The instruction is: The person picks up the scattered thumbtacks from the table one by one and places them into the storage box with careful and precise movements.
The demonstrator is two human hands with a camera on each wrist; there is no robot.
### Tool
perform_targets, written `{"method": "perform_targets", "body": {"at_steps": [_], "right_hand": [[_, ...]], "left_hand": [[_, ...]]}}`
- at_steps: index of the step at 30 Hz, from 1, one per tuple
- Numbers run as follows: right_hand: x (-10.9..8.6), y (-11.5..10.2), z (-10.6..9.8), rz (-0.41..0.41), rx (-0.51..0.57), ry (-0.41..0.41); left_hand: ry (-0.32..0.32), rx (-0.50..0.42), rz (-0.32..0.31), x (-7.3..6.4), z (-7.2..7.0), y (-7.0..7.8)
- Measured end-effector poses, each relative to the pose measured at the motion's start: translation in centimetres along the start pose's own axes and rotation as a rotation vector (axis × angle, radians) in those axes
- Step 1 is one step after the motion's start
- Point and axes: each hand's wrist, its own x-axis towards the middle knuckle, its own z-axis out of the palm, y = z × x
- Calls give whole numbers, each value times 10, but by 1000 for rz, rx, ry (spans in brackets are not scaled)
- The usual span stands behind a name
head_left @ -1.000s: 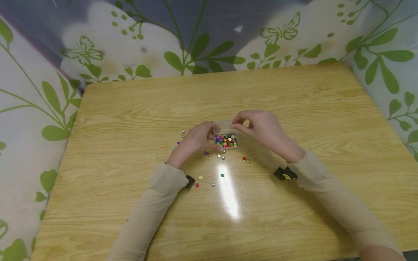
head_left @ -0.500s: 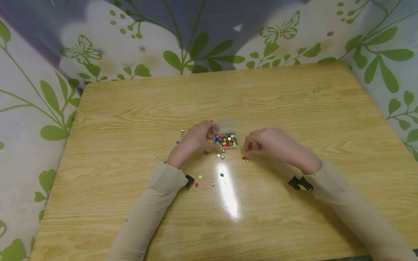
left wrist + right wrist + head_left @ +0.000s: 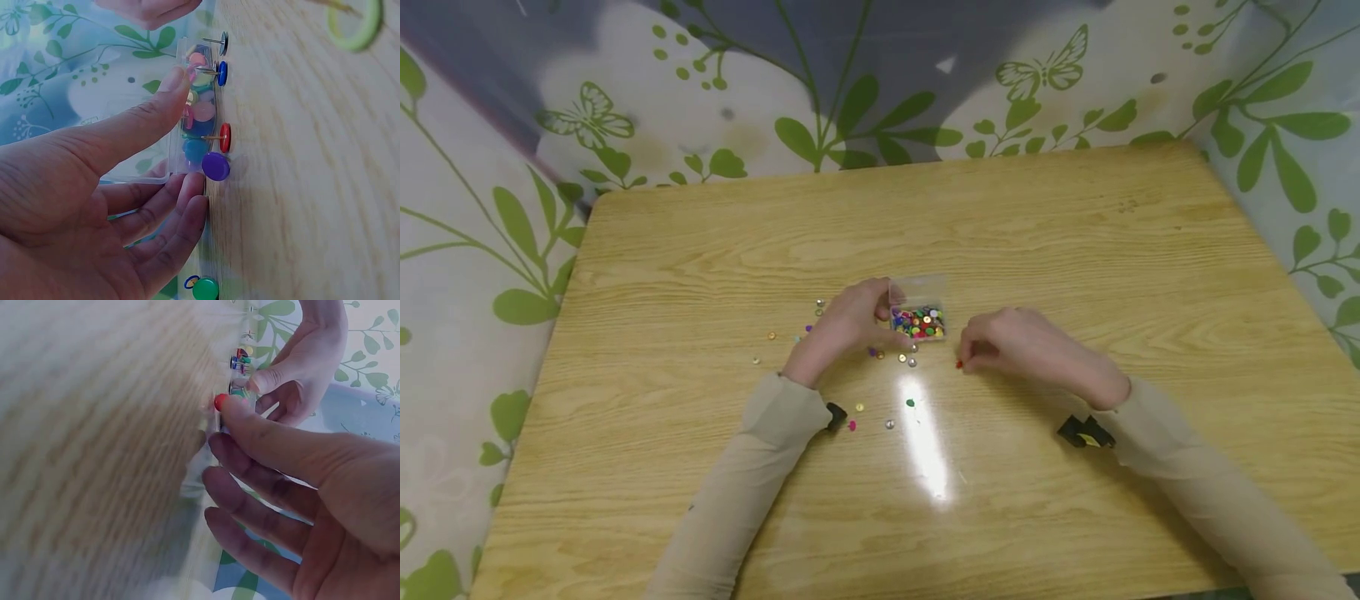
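Right hand (image 3: 1030, 348) has its fingertips at a red tack (image 3: 958, 364) on the table (image 3: 1037, 208), can't tell if pinched; left hand (image 3: 853, 321) grips the open clear box (image 3: 925, 298), loose tacks (image 3: 902, 358) crowding its front edge.

Yellow-brown grain streaks the counter (image 3: 1037, 217). Clear box (image 3: 919, 287), multicoloured pins (image 3: 919, 322); red pin (image 3: 220, 402); green pin (image 3: 910, 402) at the box's six o'clock, pink pin (image 3: 852, 426) at seven. Beige sleeves (image 3: 722, 508). Twelve o'clock wall (image 3: 880, 92): green leaf-and-butterfly print on white and grey-blue.
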Motion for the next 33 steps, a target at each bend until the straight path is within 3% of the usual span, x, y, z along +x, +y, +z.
{"method": "perform_targets", "body": {"at_steps": [7,18,33], "right_hand": [[1,3,-4,-5,-12,132],[8,-1,-9,47,-40,175],[43,-16,-12,42,-122,263]], "left_hand": [[4,-7,-3,0,0,-1],[6,-10,5,0,0,-1],[-3,20,17,1,-1,-1]]}}
